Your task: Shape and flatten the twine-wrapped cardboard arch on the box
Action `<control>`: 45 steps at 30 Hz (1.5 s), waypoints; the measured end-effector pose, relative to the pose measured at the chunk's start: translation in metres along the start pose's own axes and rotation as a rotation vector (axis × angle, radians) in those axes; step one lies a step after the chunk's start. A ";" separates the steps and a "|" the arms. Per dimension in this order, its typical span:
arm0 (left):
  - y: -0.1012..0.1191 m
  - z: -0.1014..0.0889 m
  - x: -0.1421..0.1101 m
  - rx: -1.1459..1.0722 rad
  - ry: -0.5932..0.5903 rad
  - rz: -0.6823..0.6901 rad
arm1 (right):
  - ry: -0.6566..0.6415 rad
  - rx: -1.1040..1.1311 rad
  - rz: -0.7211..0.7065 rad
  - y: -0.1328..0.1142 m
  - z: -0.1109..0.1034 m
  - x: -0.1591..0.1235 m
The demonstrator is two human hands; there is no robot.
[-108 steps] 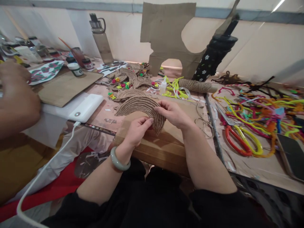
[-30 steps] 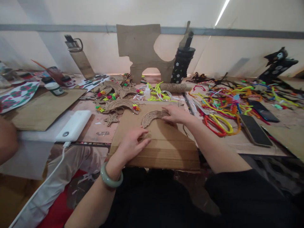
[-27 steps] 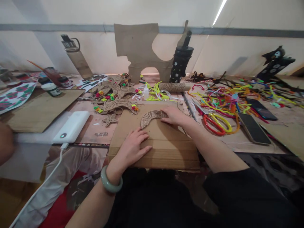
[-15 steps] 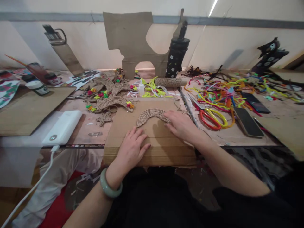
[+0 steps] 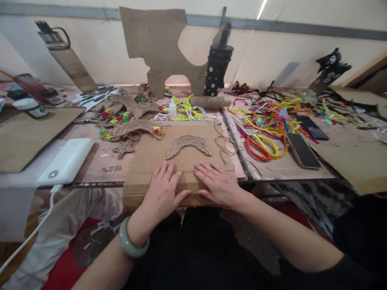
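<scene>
A twine-wound arch (image 5: 188, 144) lies flat on a brown cardboard board (image 5: 145, 161) at the table's near edge. My left hand (image 5: 163, 193), with a pale green bangle on the wrist, rests palm down on the board's front part, fingers stretched out. Beside it my right hand (image 5: 218, 186) also lies flat on the board, fingers apart. Both hands are just below the arch and do not touch it. Neither hand holds anything.
More twine arches with coloured beads (image 5: 133, 121), a glue bottle (image 5: 172, 109) and a twine spool (image 5: 208, 101) lie behind the board. Red-and-yellow scissors (image 5: 260, 146), pipe cleaners (image 5: 272, 117) and two phones (image 5: 302, 150) are at right. A white power bank (image 5: 65, 161) sits left.
The arch, earlier held in both hands, now lies on the board. My right hand let go of it and drew back beside my left hand at the board's front.
</scene>
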State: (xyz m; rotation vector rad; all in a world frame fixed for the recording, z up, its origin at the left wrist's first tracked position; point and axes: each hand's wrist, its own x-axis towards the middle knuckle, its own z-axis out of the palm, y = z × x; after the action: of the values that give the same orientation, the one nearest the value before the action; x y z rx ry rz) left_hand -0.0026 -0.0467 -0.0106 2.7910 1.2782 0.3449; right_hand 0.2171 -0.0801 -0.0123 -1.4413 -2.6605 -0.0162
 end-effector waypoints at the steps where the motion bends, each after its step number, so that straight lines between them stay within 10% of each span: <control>1: 0.000 -0.001 -0.003 0.008 -0.010 0.016 | -0.002 0.002 -0.003 0.000 0.000 -0.002; 12: -0.038 -0.015 -0.060 0.149 -0.069 0.005 | -0.061 -0.036 0.035 -0.021 0.002 -0.035; 23: -0.026 -0.021 -0.069 0.078 -0.050 0.044 | -0.129 0.017 -0.006 -0.010 -0.015 -0.051; 36: -0.020 -0.026 0.008 0.000 -0.069 -0.037 | -0.150 0.072 -0.030 -0.004 -0.024 -0.049; 40: -0.020 -0.015 0.010 0.016 -0.090 -0.033 | -0.093 0.157 -0.003 -0.001 -0.046 -0.023; 45: -0.018 -0.013 0.007 0.013 -0.057 -0.076 | 0.106 0.207 0.115 0.014 -0.062 0.075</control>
State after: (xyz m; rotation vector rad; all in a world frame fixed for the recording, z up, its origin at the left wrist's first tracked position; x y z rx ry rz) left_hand -0.0144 -0.0301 0.0006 2.7323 1.3742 0.2518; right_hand 0.1948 -0.0139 0.0569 -1.4787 -2.4110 0.1814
